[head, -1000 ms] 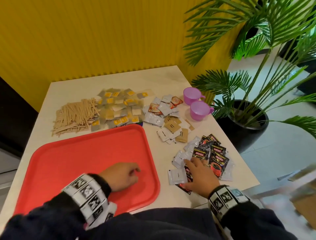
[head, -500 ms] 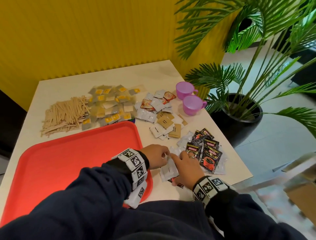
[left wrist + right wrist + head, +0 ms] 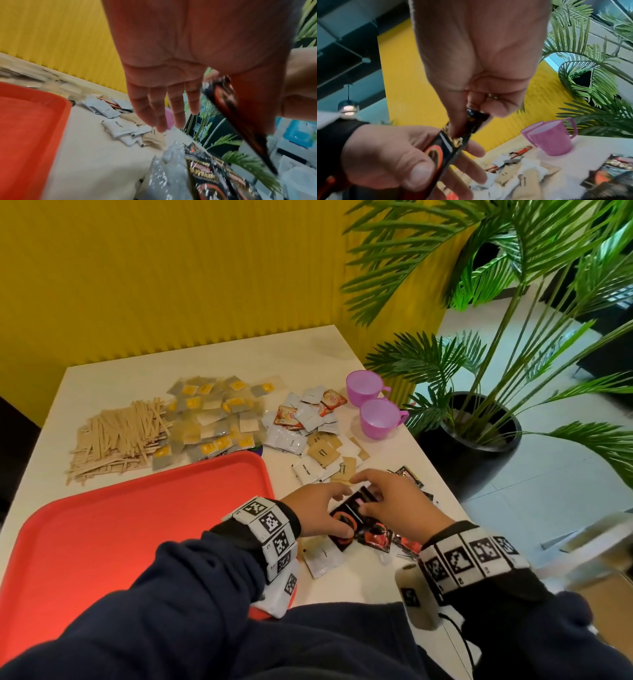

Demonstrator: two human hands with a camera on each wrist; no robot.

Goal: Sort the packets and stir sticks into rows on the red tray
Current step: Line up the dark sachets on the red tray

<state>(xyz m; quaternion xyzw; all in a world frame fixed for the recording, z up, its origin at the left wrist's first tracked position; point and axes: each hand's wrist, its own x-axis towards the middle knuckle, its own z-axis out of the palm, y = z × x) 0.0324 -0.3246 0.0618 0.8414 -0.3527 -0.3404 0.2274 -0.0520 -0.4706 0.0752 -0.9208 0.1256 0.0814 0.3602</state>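
Both hands meet just right of the red tray (image 3: 137, 525), over the pile of black coffee packets (image 3: 407, 474). My left hand (image 3: 325, 508) holds a black coffee packet (image 3: 346, 518) with the thumb on top and fingers beneath, as the right wrist view shows (image 3: 436, 148). My right hand (image 3: 383, 498) pinches the same packet's far end (image 3: 474, 119). In the left wrist view the packet (image 3: 240, 115) hangs edge-on beside my outstretched fingers (image 3: 171, 108). Nothing lies on the tray. Wooden stir sticks (image 3: 116, 440) lie heaped behind it.
Yellow-label packets (image 3: 212, 419), white and red packets (image 3: 301, 419) and brown packets (image 3: 325, 451) lie in heaps behind the tray. A white packet (image 3: 323, 558) lies near my left wrist. Two purple cups (image 3: 378, 417) stand by the table's right edge, beside a potted palm (image 3: 479, 446).
My left hand left the tray and moved right to the black packets. Both hands now hold one black packet lifted off the pile.
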